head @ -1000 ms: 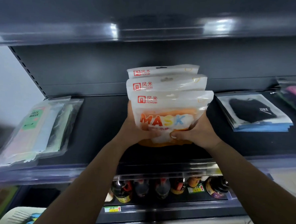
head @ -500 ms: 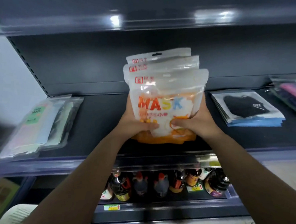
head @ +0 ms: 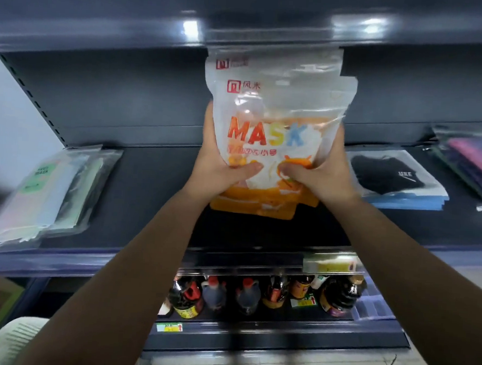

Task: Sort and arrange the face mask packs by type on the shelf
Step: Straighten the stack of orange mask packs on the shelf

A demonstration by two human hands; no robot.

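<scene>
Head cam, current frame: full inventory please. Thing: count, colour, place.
MASK packs: at least two, white and orange, held upright above mid shelf
pastel mask packs: small stack, pale green and pink, shelf left
black mask packs: stack, clear over blue, shelf right
pink mask packs: count unclear, far right
sauce bottles: several, dark, lower shelf
shelf: one, dark grey
left hand: grip on packs' left edge
right hand: grip on right edge

The orange mask pack (head: 268, 133) reads "MASK" and "风米"; the left pack (head: 41, 175) reads "MASK"
</scene>
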